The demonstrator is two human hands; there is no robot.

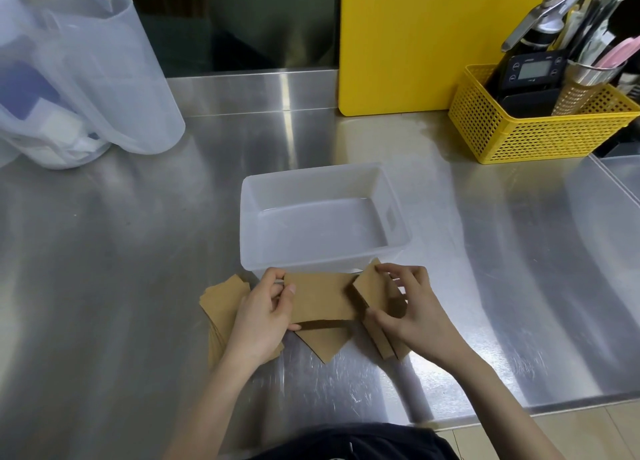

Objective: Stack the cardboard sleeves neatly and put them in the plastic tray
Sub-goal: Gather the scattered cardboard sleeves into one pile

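Dark garment: bottom edge of the view, the person's own clothing, nearest the camera.
Left hand: the left hand pinches a flat cardboard sleeve between thumb and fingers, closed on its left edge.
Right hand: the right hand is closed around a small bundle of sleeves, held tilted on edge, thumb below and fingers over the top.
Loose sleeves: more brown sleeves lie on the steel counter, a fanned pile under and left of the left hand, one corner-down piece between the hands, others under the right wrist.
Plastic tray: the translucent tray sits just beyond the hands, with nothing in it yet; the sleeves' far edges nearly touch its near wall.
Step in hand, as I judge it: gathering and squaring the sleeves. Best done by laying the flat piece onto the bundle, tapping the long edges on the counter to align them, then collecting the fanned pile before lifting anything over.
Obstacles: the tray's near wall stands close, so the stack must rise over it; sleeves could slide on the steel.
Surroundings: a clear plastic jug at far left, a yellow cutting board against the back wall, and a yellow perforated basket of utensils at right, all well apart.
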